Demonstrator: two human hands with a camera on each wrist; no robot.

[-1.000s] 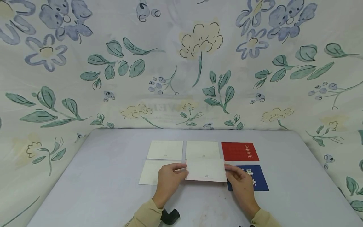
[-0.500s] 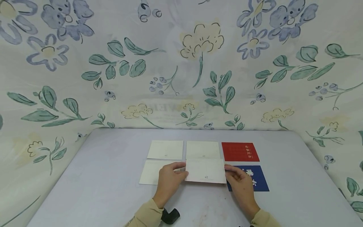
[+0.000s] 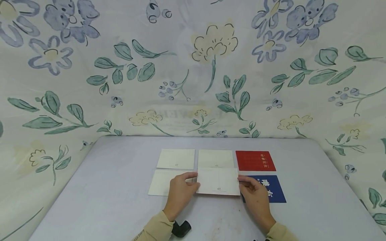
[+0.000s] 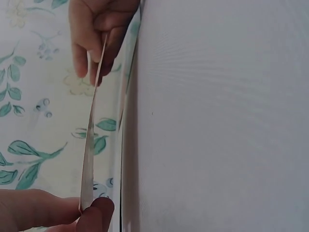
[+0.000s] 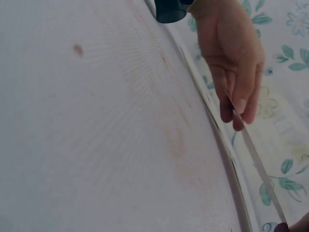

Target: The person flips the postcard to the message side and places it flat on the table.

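A white postcard (image 3: 218,181) with a small dark mark near its near edge is held in the middle of the table. My left hand (image 3: 181,191) pinches its left edge and my right hand (image 3: 255,194) pinches its right edge, thumbs toward me. In the left wrist view the postcard (image 4: 89,154) appears edge-on, raised off the tabletop between both hands. Seen from the right wrist, the postcard (image 5: 258,162) also stands clear of the surface. It overlaps the near part of another white card (image 3: 215,158) in the head view.
Two more white cards, one far (image 3: 176,159) and one near (image 3: 158,182), lie at the left. To the right lie a red card (image 3: 255,161) and a blue card (image 3: 276,189), partly behind my right hand. A black wrist device (image 3: 181,229) shows by my left sleeve. Floral cloth (image 3: 193,67) hangs behind the table (image 3: 105,187).
The postcard's near edge has come slightly toward me and more of its face shows. Both hands keep their grip and stay almost where they were.
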